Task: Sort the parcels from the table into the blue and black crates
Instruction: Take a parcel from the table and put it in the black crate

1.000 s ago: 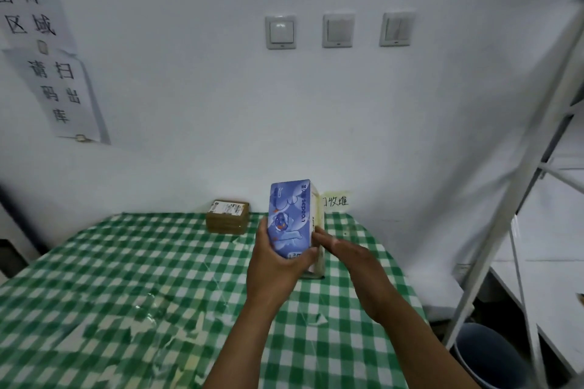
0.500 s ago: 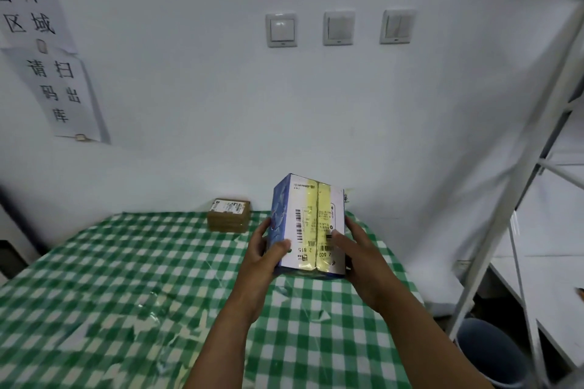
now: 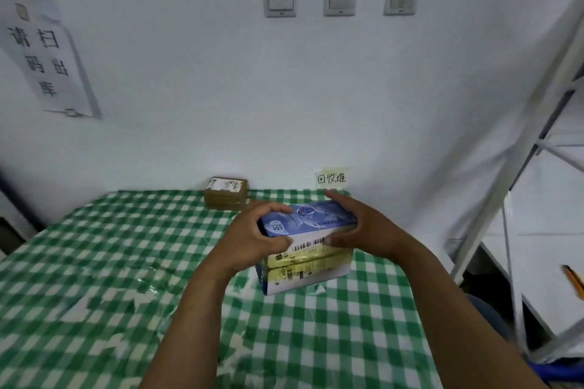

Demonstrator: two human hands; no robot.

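A blue, white and yellow box parcel (image 3: 308, 265) with a barcode label is held over the right part of the table with the green checked cloth (image 3: 94, 278). My left hand (image 3: 252, 237) grips its left end, thumb on the label side and fingers over the blue top. My right hand (image 3: 363, 230) grips its right end the same way. A small brown cardboard parcel (image 3: 225, 193) with a white label sits at the table's back edge by the wall. No whole crate is in view; a blue edge (image 3: 556, 371) shows at the bottom right.
A white metal shelf frame (image 3: 518, 148) stands at the right, with a grey bin (image 3: 486, 309) under it beside the table. A yellow note (image 3: 331, 178) is stuck on the wall behind the table. Paper signs (image 3: 47, 66) hang at the left.
Both hands have turned the box from upright on its end to lying on its long side, blue face up, and lowered it toward the table.
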